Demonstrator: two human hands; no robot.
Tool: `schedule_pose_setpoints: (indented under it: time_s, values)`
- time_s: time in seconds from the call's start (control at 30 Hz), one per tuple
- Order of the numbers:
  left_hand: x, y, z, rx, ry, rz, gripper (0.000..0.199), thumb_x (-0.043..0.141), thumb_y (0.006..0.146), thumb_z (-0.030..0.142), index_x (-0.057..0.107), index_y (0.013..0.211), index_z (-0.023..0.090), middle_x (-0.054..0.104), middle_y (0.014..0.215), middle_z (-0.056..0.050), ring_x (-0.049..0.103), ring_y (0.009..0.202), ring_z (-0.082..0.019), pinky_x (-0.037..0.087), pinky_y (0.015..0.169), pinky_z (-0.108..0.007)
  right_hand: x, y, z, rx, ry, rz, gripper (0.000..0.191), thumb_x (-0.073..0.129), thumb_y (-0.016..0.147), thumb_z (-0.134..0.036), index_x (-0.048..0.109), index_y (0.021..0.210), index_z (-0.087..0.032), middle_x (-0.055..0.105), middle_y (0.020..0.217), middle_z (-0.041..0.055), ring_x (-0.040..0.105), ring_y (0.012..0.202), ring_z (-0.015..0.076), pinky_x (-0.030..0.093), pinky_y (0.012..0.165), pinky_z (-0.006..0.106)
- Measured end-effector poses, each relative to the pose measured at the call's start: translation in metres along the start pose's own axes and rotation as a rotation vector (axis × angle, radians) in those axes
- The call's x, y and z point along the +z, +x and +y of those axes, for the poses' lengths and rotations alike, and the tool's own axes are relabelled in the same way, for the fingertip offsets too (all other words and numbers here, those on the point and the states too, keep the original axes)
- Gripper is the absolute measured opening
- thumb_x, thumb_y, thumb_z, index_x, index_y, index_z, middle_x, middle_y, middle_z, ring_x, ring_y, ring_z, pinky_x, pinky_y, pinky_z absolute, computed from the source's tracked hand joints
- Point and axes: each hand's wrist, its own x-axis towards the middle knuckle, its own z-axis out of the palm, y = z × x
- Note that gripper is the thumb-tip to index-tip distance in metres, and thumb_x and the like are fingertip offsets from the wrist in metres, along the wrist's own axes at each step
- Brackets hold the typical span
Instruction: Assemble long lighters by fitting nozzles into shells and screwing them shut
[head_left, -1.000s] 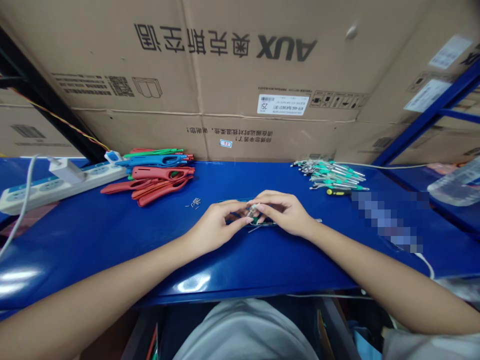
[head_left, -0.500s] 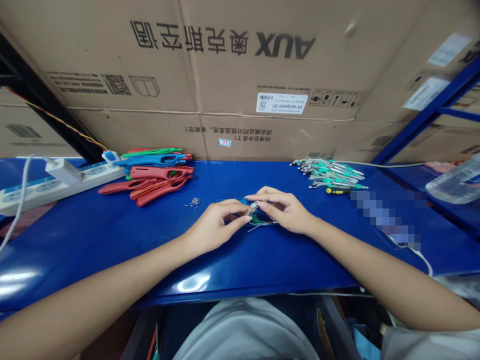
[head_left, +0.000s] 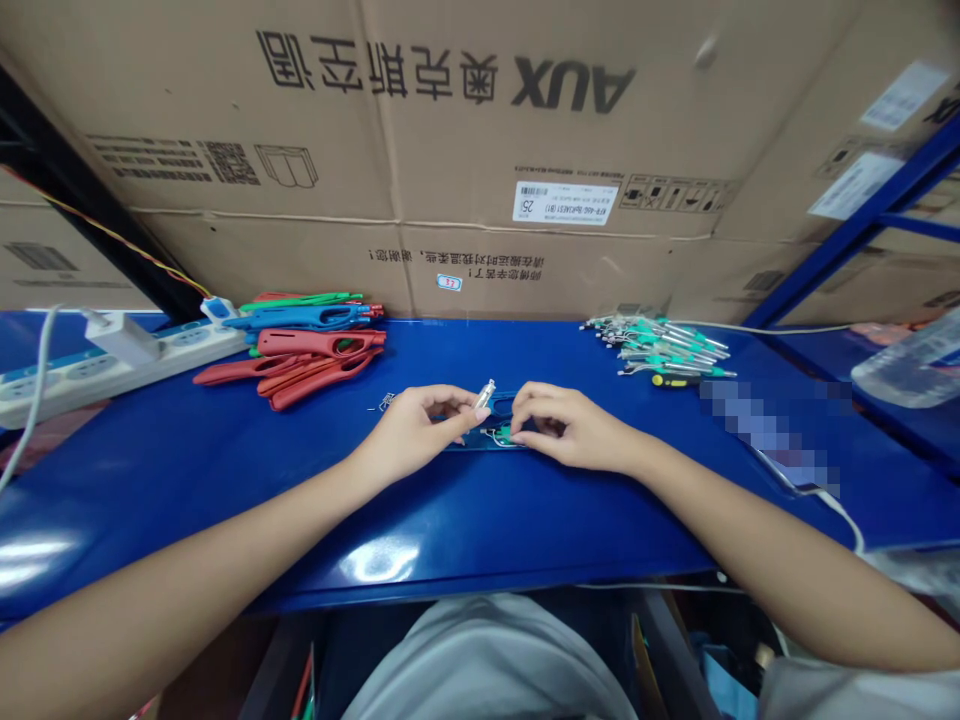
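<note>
My left hand [head_left: 420, 425] pinches a small clear lighter gas tank [head_left: 484, 396] with a white top, tilted up between thumb and fingers. Close by on the right, my right hand [head_left: 574, 425] is closed, its thumb and fingertips at a green plastic lighter part [head_left: 505, 433] with thin wires. That part lies in a blue lighter casing [head_left: 469, 446] flat on the table, partly hidden by both hands. Small metal pins [head_left: 385, 402] lie just behind my left hand, which partly covers them.
Red, blue and green lighter casings [head_left: 322, 342] are piled at the left beside a white power strip [head_left: 187, 345]. Green-and-metal lighter inner parts [head_left: 664, 345] lie at the back right with a yellow-and-black tool [head_left: 675, 381]. A phone [head_left: 772, 435] with a cable lies right. Cardboard [head_left: 450, 140] stands behind.
My hands have moved apart. The left has drawn the gas tank up and left; the right has let go of its top and lowered to the green part in the casing.
</note>
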Motion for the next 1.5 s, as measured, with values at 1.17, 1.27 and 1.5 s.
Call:
schedule_pose_setpoints:
  time_s: [1.17,1.27,1.5]
  values:
    - [0.004,0.001,-0.008,-0.044,-0.019,-0.038,0.033,0.08,0.074,0.04,0.077,0.096,0.015,0.065,0.072,-0.001,0.054,0.059,-0.01,0.046,0.052,-0.022,0.003,0.008,0.013,0.34,0.573,0.039,0.036,0.07,0.084,-0.051,0.067,0.087,-0.015,0.055,0.052,-0.0066,0.052,0.039,0.0077,0.047,0.039,0.02]
    - [0.004,0.0,-0.007,-0.056,-0.029,-0.038,0.033,0.08,0.074,0.039,0.077,0.096,0.015,0.065,0.072,-0.001,0.055,0.059,-0.01,0.047,0.052,-0.022,0.003,0.008,0.013,0.349,0.551,0.04,0.037,0.07,0.083,-0.052,0.068,0.087,-0.015,0.056,0.055,-0.0061,0.051,0.039,0.0071,0.045,0.038,0.02]
    - [0.004,-0.001,-0.006,-0.066,-0.038,-0.036,0.031,0.08,0.074,0.038,0.077,0.096,0.016,0.067,0.073,-0.002,0.056,0.059,-0.011,0.048,0.054,-0.023,0.001,0.007,0.012,0.364,0.539,0.035,0.037,0.071,0.082,-0.053,0.068,0.085,-0.016,0.059,0.062,-0.0042,0.053,0.04,0.007,0.046,0.039,0.02]
